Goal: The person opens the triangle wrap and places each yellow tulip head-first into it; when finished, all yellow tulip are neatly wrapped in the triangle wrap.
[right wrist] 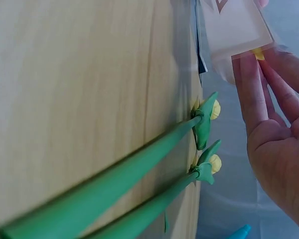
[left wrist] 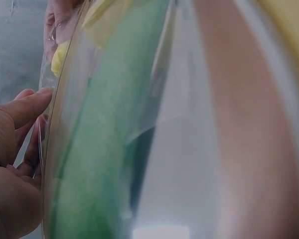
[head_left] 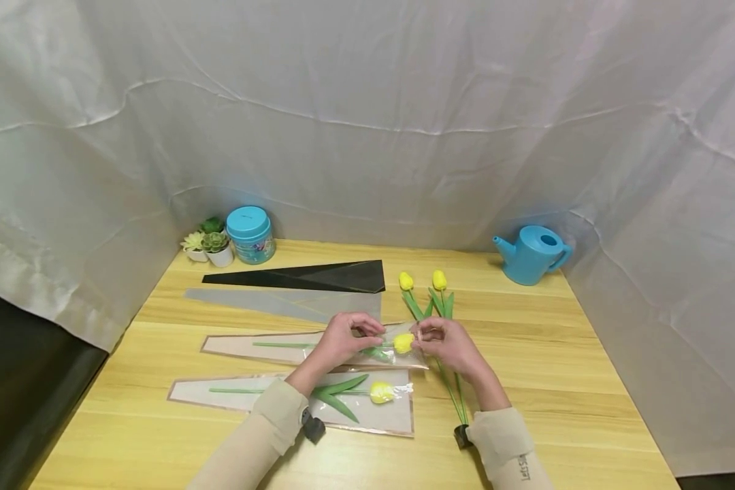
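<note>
Head view: sleeved tulip [head_left: 398, 343] crosswise, bloom rightward

Beige long sleeves; small black wrist-mounted cameras; dark printed marking on the right cuff

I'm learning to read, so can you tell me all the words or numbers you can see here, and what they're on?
Right sleeve cuff: small dark print, too small and turned sideways to read surely.
Blue-lidded jar: a colourful label, too blurred to read.
Nothing else shows any writing: not the watering can, nor the flower wrappers.
</note>
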Action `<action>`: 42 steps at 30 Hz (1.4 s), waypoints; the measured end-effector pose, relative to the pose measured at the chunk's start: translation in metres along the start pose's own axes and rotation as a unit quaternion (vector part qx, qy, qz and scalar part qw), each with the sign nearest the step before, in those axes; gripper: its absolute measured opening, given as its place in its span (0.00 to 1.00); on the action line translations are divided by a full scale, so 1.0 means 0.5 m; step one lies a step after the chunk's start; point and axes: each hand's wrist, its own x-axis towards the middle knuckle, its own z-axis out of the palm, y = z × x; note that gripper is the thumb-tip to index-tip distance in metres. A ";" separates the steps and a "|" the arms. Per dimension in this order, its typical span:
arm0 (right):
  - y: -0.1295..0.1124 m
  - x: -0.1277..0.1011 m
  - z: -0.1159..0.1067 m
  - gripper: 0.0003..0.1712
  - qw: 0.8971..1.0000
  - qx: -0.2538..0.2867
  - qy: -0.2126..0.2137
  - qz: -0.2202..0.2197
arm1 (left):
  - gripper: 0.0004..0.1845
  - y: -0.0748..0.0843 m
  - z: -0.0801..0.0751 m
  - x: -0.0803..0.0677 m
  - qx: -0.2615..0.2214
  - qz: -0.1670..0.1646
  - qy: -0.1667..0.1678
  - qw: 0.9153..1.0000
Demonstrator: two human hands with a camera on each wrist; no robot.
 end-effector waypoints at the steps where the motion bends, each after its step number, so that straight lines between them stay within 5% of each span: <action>1: 0.000 0.001 0.000 0.15 1.000 0.001 0.001 0.000 | 0.08 0.000 0.000 0.000 0.000 0.000 0.000 1.000; 23: 0.006 0.012 0.018 0.12 1.000 -0.017 0.013 0.006 | 0.08 -0.002 0.001 0.001 -0.007 0.008 0.005 1.000; 32: 0.011 0.012 0.027 0.14 1.000 -0.017 -0.004 -0.003 | 0.08 -0.011 -0.006 -0.004 -0.008 -0.018 0.004 1.000; 42: 0.004 -0.001 0.019 0.15 0.998 -0.044 0.043 0.026 | 0.08 -0.022 -0.009 0.002 0.009 -0.025 -0.001 1.000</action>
